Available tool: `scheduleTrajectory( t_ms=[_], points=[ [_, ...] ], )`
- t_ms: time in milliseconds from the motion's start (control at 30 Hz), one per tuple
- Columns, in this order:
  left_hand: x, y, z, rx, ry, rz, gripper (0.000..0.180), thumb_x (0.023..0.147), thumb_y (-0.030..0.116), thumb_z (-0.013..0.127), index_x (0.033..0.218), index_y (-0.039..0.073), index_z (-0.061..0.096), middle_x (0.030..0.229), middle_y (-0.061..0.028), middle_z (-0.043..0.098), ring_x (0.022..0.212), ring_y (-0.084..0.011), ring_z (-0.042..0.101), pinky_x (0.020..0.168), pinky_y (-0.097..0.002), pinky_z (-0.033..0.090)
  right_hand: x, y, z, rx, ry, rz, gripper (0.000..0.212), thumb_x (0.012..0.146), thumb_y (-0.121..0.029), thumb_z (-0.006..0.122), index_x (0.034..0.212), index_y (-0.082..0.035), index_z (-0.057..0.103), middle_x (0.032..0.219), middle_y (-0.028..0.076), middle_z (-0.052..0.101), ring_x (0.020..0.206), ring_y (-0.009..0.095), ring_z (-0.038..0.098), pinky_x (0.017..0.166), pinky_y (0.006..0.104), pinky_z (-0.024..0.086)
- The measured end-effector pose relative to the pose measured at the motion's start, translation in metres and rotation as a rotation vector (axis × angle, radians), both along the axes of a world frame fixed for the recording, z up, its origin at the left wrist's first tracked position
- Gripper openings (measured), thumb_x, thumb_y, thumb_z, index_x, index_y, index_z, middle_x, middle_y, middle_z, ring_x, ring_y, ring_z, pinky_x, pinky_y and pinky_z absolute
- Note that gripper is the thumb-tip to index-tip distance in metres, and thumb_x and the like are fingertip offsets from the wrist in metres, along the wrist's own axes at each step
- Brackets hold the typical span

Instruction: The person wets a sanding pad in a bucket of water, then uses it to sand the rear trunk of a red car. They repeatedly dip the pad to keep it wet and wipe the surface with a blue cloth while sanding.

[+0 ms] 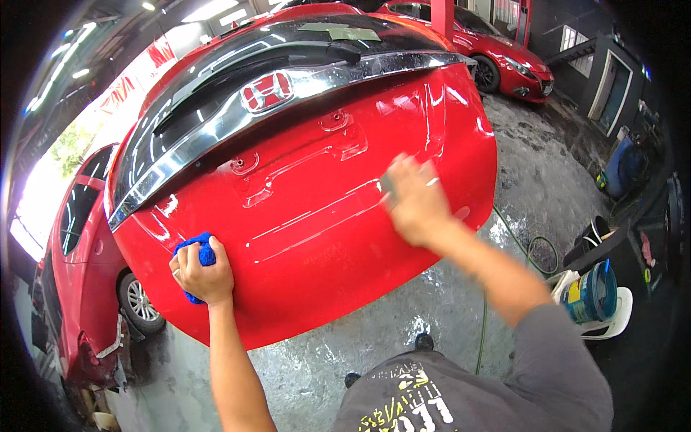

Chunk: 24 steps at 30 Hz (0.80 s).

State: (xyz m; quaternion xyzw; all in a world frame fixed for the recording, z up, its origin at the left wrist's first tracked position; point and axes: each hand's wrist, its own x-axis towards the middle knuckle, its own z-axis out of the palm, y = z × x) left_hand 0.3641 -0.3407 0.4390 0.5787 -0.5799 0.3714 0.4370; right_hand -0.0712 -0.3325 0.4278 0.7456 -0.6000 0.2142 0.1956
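A glossy red car tailgate fills the middle, with a chrome strip and a badge along its upper part. At its lower left, my left hand is closed round a bunched blue cloth against the paint. My right hand, smeared by motion, is over the right half of the panel. A small dark grey pad-like piece shows at its fingers; its exact kind is too blurred to tell. Pale wet-looking streaks run across the paint between the hands.
A red car stands at left, another at the far right. Right of me, a bucket sits on a white stool. A green hose lies on the wet grey floor. A blue drum stands farther right.
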Motion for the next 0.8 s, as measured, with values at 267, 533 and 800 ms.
scheduleTrajectory(
  t_ms=[267, 533, 800],
  points=[
    [0.008, 0.002, 0.003, -0.007, -0.015, 0.045, 0.028, 0.093, 0.030, 0.082, 0.090, 0.003, 0.076, 0.097, -0.0135, 0.075, 0.099, -0.0376, 0.067, 0.093, -0.0522, 0.053, 0.011, -0.007, 0.008, 0.130, 0.043, 0.089, 0.075, 0.113, -0.050, 0.051, 0.168, -0.001, 0.036, 0.177, 0.017, 0.039, 0.165, 0.031, 0.036, 0.133, 0.0661, 0.022],
    [-0.007, -0.004, -0.003, 0.019, 0.024, 0.032, 0.029, 0.093, 0.031, 0.081, 0.091, 0.003, 0.076, 0.098, -0.0143, 0.075, 0.100, -0.0390, 0.067, 0.093, -0.0529, 0.053, 0.078, -0.012, 0.001, 0.106, -0.064, 0.143, 0.081, 0.115, -0.056, 0.043, 0.168, 0.005, 0.038, 0.176, 0.028, 0.037, 0.166, 0.041, 0.032, 0.134, 0.0630, 0.024],
    [-0.003, -0.004, 0.003, 0.003, 0.035, 0.050, 0.028, 0.093, 0.031, 0.081, 0.091, 0.003, 0.076, 0.099, -0.0149, 0.075, 0.101, -0.0396, 0.067, 0.094, -0.0531, 0.053, -0.066, -0.070, 0.029, 0.091, -0.068, -0.225, 0.073, 0.118, -0.051, 0.038, 0.171, -0.001, 0.034, 0.182, 0.016, 0.030, 0.170, 0.029, 0.026, 0.135, 0.0695, 0.016]
  ],
)
